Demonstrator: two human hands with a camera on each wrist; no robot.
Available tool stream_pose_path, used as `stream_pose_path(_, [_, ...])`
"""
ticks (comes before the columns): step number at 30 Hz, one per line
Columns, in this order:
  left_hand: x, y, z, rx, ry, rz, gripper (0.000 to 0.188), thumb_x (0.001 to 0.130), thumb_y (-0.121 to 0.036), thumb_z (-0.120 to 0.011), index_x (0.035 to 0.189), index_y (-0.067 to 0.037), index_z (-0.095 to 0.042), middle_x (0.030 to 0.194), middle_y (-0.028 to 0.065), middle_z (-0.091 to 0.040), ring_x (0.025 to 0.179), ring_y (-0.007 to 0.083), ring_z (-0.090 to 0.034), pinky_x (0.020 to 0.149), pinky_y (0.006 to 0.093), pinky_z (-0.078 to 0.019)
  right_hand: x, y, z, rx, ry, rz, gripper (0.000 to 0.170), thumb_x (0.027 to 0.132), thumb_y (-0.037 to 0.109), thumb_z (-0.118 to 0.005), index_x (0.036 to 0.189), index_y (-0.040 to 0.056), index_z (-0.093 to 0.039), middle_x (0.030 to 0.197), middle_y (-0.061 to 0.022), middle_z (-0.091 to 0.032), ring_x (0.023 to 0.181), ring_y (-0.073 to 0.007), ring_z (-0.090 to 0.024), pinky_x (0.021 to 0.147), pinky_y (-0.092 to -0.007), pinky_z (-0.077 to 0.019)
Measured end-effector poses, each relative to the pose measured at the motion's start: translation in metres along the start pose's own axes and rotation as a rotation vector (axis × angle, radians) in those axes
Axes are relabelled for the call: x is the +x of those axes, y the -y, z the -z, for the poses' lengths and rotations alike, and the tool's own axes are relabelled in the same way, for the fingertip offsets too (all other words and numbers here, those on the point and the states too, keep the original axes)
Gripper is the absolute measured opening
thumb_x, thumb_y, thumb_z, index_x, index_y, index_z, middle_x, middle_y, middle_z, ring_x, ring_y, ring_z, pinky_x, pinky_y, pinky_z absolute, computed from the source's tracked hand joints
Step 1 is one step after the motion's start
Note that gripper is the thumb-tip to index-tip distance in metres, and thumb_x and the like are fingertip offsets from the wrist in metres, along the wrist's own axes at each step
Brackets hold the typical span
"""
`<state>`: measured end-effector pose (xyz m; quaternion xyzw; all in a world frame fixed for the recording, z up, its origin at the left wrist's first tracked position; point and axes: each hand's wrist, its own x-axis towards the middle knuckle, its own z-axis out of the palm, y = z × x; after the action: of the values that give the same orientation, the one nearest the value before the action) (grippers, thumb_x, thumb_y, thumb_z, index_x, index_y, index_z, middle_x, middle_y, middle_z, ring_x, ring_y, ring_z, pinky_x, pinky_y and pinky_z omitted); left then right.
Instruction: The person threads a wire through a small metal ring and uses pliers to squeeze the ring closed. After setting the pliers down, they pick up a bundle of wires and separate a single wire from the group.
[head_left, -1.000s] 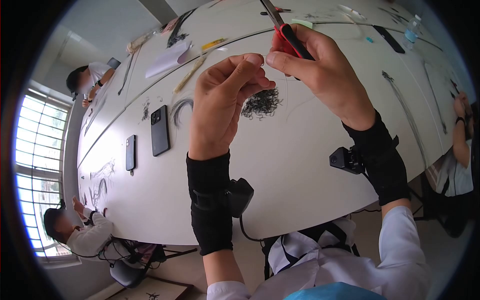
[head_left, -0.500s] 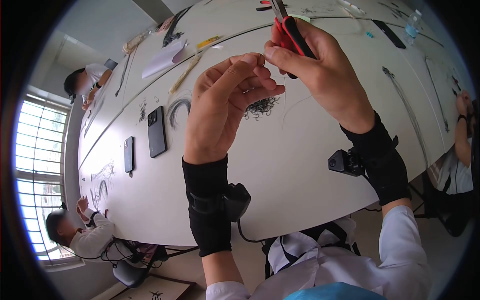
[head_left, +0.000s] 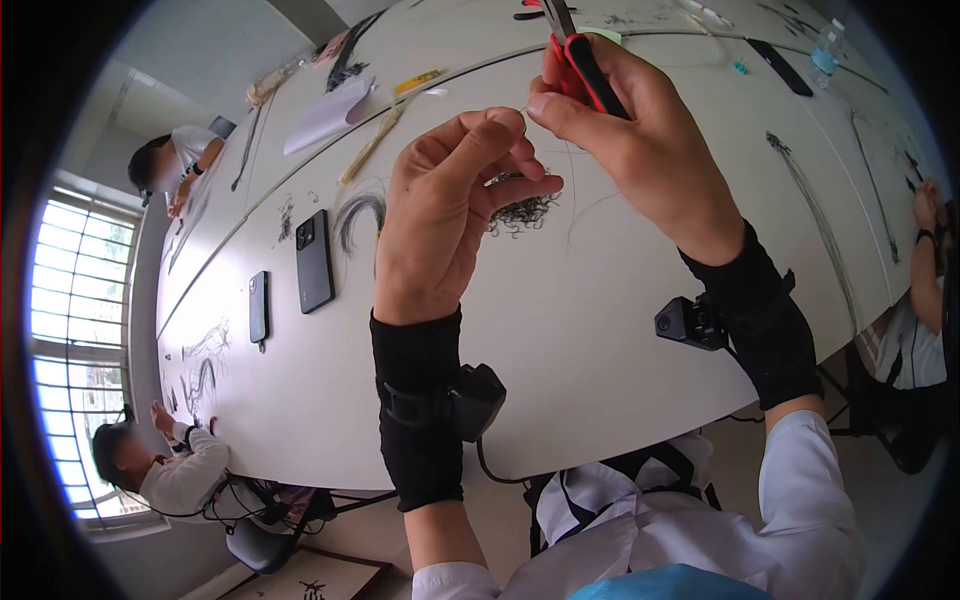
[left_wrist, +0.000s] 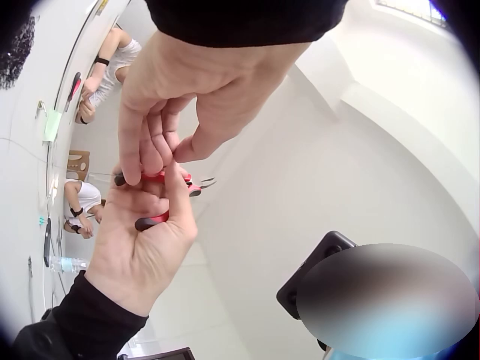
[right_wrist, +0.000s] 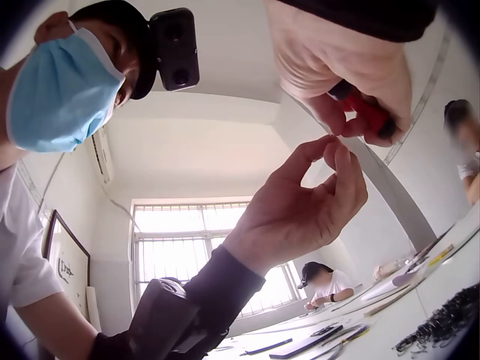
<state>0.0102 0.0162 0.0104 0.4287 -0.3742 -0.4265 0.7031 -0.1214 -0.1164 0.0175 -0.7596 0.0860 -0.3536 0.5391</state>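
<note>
Thumb and forefinger of my left hand (head_left: 430, 215) pinch a tiny fish hook (head_left: 524, 122), mostly hidden by the fingertips; the other fingers are loosely bent. My right hand (head_left: 650, 150) holds red-and-black pliers (head_left: 588, 75) against its palm, their metal nose pointing away from me. Its thumb and forefinger tips meet right beside the left fingertips. In the left wrist view the nose of the pliers (left_wrist: 206, 182) juts past the fingers. A thin, pale line hangs below the hands. On the table under them lies a heap of small dark hooks (head_left: 520, 215).
Two phones (head_left: 314, 262) lie left on the white table (head_left: 600, 350). Beyond are a bundle of dark strands (head_left: 360, 215), a paper sheet (head_left: 325, 115) and a yellow-handled tool (head_left: 418, 82). A water bottle (head_left: 826, 55) stands far right. Other people sit around the table.
My left hand has drawn slightly back from the hook heap and its lower fingers have spread. The pliers have turned a little more upright in my right hand. Both hands stay close together.
</note>
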Motion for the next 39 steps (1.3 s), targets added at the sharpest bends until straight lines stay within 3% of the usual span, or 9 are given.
stream_pose_path(10, [-0.001, 0.003, -0.003, -0.022, 0.018, -0.024, 0.023, 0.102, -0.019, -0.053, 0.104, 0.001, -0.065, 0.09, 0.0084, -0.065, 0.085, 0.0166, -0.067, 0.086, 0.0398, -0.0597, -0.002, 0.005, -0.005, -0.055, -0.083, 0.117, 0.016, 0.092, 0.017, -0.067, 0.096, 0.0061, -0.055, 0.09, -0.001, -0.06, 0.086, -0.009, -0.056, 0.083, -0.0259, -0.0465])
stream_pose_path(15, [0.0, 0.0, -0.009, -0.101, -0.2, -0.048, 0.016, 0.095, -0.016, -0.063, 0.099, -0.001, -0.067, 0.08, 0.0011, -0.06, 0.073, 0.0112, -0.059, 0.072, 0.0322, -0.0544, -0.001, 0.019, 0.01, -0.213, -0.12, -0.004, 0.019, 0.092, 0.023, -0.067, 0.093, 0.0065, -0.057, 0.086, 0.0004, -0.058, 0.083, -0.0094, -0.055, 0.08, -0.0248, -0.0445])
stream_pose_path(19, [-0.001, 0.003, -0.011, -0.205, -0.195, -0.043, 0.013, 0.095, -0.017, -0.064, 0.1, -0.005, -0.068, 0.079, -0.0025, -0.056, 0.07, 0.0084, -0.053, 0.067, 0.0295, -0.0485, -0.004, 0.007, -0.003, -0.089, -0.057, 0.039, 0.022, 0.088, 0.023, -0.069, 0.094, 0.003, -0.061, 0.078, -0.0034, -0.06, 0.071, -0.0126, -0.057, 0.07, -0.0266, -0.0469])
stream_pose_path(25, [-0.001, 0.005, -0.023, -0.195, -0.175, 0.024, 0.012, 0.098, -0.02, -0.062, 0.098, -0.008, -0.063, 0.076, -0.0034, -0.052, 0.069, 0.0098, -0.052, 0.068, 0.0304, -0.0469, -0.005, 0.019, 0.001, 0.097, 0.007, -0.145, 0.021, 0.09, 0.022, -0.066, 0.098, 0.0037, -0.061, 0.085, -0.0014, -0.06, 0.078, -0.0118, -0.057, 0.075, -0.0265, -0.0457])
stream_pose_path(28, [-0.002, 0.003, -0.019, -0.124, -0.113, -0.009, 0.014, 0.098, -0.018, -0.063, 0.104, -0.005, -0.065, 0.079, -0.0017, -0.055, 0.072, 0.0108, -0.054, 0.069, 0.0297, -0.0479, -0.006, 0.021, 0.005, 0.223, 0.035, -0.209, 0.021, 0.091, 0.021, -0.065, 0.102, 0.004, -0.061, 0.086, -0.001, -0.06, 0.079, -0.0118, -0.057, 0.077, -0.0265, -0.0458])
stream_pose_path(31, [-0.004, -0.005, -0.022, 0.262, -0.212, -0.239, 0.02, 0.098, -0.017, -0.063, 0.112, -0.002, -0.064, 0.086, 0.0012, -0.061, 0.078, 0.012, -0.057, 0.072, 0.0305, -0.0497, -0.006, 0.024, 0.012, 0.391, 0.101, -0.293, 0.022, 0.09, 0.019, -0.065, 0.104, 0.0036, -0.061, 0.086, -0.0027, -0.06, 0.08, -0.0129, -0.058, 0.078, -0.0278, -0.0465])
stream_pose_path(35, [-0.003, -0.012, -0.015, 0.688, -0.187, -0.626, 0.018, 0.089, -0.005, -0.069, 0.106, -0.003, -0.07, 0.095, 0.0029, -0.065, 0.084, 0.0104, -0.058, 0.073, 0.0263, -0.0482, -0.003, 0.022, 0.02, 0.558, 0.227, -0.361, 0.022, 0.089, 0.018, -0.064, 0.105, 0.0037, -0.061, 0.086, -0.0051, -0.061, 0.08, -0.0142, -0.058, 0.078, -0.0301, -0.047])
stream_pose_path(36, [-0.006, -0.017, -0.013, 0.84, -0.137, -0.651, 0.021, 0.089, 0.001, -0.07, 0.11, 0.0, -0.067, 0.101, 0.0069, -0.067, 0.093, 0.016, -0.063, 0.082, 0.0317, -0.0518, -0.003, 0.022, 0.02, 0.581, 0.23, -0.382, 0.019, 0.09, 0.019, -0.064, 0.102, 0.0039, -0.062, 0.084, -0.0045, -0.061, 0.078, -0.0136, -0.059, 0.077, -0.029, -0.0479])
stream_pose_path(39, [-0.008, -0.021, -0.015, 1.009, -0.093, -0.708, 0.016, 0.086, 0.003, -0.072, 0.102, 0.001, -0.068, 0.102, 0.0066, -0.066, 0.094, 0.0161, -0.063, 0.084, 0.0315, -0.0515, -0.004, 0.024, 0.02, 0.632, 0.252, -0.43, 0.017, 0.091, 0.02, -0.064, 0.095, 0.0042, -0.063, 0.082, -0.0034, -0.061, 0.074, -0.0124, -0.06, 0.076, -0.0268, -0.0496])
